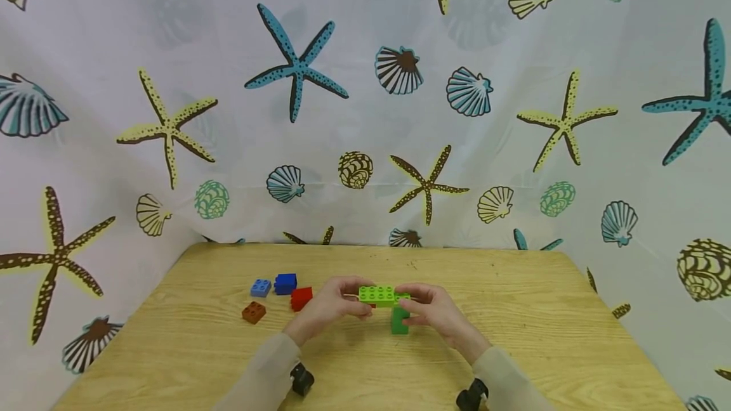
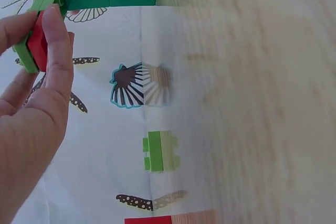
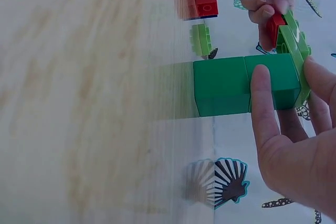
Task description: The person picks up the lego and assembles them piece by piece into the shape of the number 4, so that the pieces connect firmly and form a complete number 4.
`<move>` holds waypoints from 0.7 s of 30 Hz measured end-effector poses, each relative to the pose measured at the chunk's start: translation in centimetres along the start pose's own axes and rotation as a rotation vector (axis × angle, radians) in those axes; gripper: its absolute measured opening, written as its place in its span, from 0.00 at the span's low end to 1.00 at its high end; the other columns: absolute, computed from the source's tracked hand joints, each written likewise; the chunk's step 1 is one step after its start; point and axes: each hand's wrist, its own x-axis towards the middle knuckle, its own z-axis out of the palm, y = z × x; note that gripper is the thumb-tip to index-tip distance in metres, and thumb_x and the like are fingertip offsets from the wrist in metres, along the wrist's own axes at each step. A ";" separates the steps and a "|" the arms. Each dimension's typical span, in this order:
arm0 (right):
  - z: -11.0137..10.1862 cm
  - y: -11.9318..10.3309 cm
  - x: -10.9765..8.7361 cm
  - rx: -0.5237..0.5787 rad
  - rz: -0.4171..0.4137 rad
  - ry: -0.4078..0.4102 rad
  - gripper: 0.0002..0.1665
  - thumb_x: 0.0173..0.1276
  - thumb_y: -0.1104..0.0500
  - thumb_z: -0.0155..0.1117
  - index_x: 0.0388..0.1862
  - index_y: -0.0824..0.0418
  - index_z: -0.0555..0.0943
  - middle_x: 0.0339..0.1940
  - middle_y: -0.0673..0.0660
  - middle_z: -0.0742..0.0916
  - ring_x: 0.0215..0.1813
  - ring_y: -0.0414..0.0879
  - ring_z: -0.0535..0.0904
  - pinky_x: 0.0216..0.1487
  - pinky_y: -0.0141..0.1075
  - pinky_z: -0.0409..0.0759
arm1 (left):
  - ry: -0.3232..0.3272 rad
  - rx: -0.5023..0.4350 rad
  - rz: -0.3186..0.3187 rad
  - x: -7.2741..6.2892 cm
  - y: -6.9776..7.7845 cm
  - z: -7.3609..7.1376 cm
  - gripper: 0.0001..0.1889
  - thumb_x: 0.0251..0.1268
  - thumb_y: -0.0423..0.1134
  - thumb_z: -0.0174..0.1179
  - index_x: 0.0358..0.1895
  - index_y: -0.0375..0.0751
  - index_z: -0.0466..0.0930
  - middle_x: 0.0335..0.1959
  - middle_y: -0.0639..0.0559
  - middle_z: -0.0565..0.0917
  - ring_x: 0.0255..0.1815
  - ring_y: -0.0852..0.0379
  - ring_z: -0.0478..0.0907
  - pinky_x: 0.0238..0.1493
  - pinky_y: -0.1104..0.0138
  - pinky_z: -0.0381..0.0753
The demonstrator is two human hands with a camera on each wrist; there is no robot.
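Note:
Between the two hands is a joined build of toy building bricks. Its top is a lime-green studded piece (image 1: pixel 375 295), with a red brick (image 3: pixel 274 27) beneath the left part. Under the right end stands a column of two dark green bricks (image 3: pixel 220 86). The left hand (image 1: pixel 337 300) pinches the left end, its fingers and thumb around the lime-green piece and the red brick. At the right end, the right hand (image 1: pixel 436 313) grips the build, with one finger laid along the dark green column and others by the lime-green top.
Left of the hands on the wooden table (image 1: pixel 514 309) lie a light blue brick (image 1: pixel 261 288), a dark blue one (image 1: pixel 285 283), a red one (image 1: pixel 301 298) and an orange-brown one (image 1: pixel 254 313). Beyond the build sits a loose lime-green brick (image 3: pixel 201 39). A patterned curtain (image 1: pixel 354 125) hangs behind.

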 end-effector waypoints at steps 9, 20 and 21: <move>-0.2 0.3 0.2 0.004 -0.004 -0.012 0.26 0.70 0.56 0.64 0.64 0.66 0.75 0.58 0.59 0.82 0.53 0.45 0.81 0.49 0.44 0.84 | 0.032 -0.050 -0.030 0.1 0.2 -0.4 0.23 0.66 0.45 0.64 0.58 0.33 0.78 0.51 0.42 0.83 0.46 0.51 0.85 0.50 0.58 0.84; -0.4 0.6 0.4 0.007 0.001 -0.008 0.26 0.70 0.56 0.64 0.64 0.65 0.76 0.56 0.57 0.82 0.52 0.44 0.81 0.49 0.42 0.85 | 0.091 -0.062 -0.063 0.4 0.6 0.0 0.21 0.64 0.40 0.66 0.56 0.31 0.80 0.50 0.40 0.83 0.44 0.49 0.86 0.47 0.58 0.85; -0.4 0.6 0.4 0.009 0.004 -0.006 0.26 0.70 0.56 0.64 0.64 0.65 0.76 0.56 0.56 0.83 0.52 0.44 0.81 0.49 0.42 0.85 | 0.097 -0.070 -0.069 0.4 0.6 0.0 0.20 0.64 0.39 0.66 0.56 0.31 0.80 0.50 0.40 0.83 0.44 0.49 0.86 0.47 0.59 0.85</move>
